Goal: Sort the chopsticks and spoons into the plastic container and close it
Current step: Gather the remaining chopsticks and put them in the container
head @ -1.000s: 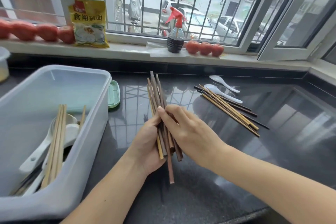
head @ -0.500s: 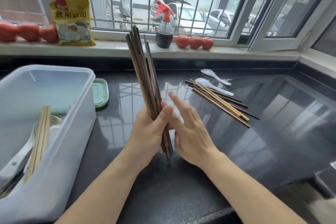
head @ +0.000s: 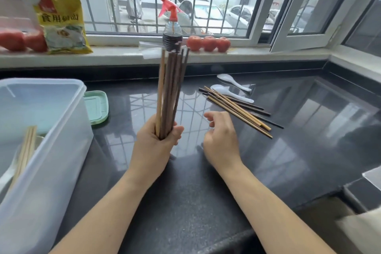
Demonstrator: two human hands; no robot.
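My left hand (head: 156, 146) grips a bundle of dark brown chopsticks (head: 171, 88) and holds it upright over the black counter. My right hand (head: 221, 140) hovers just to the right of it, fingers loosely curled and holding nothing. More chopsticks (head: 239, 109), light and dark, lie in a loose pile on the counter to the right, with two white spoons (head: 231, 92) beside them. The translucent plastic container (head: 61, 150) stands at the left, with pale chopsticks (head: 24, 152) and a white spoon inside. Its green lid (head: 97, 107) lies behind it.
On the windowsill stand a yellow food packet (head: 61, 24), a spray bottle with a red nozzle (head: 172, 33) and tomatoes (head: 208, 43). More tomatoes (head: 20, 39) lie at the far left. A sink edge (head: 369, 177) shows at the lower right.
The bundle went from lying flat in both hands to standing upright in my left hand alone. My right hand has let go and moved away to the right.
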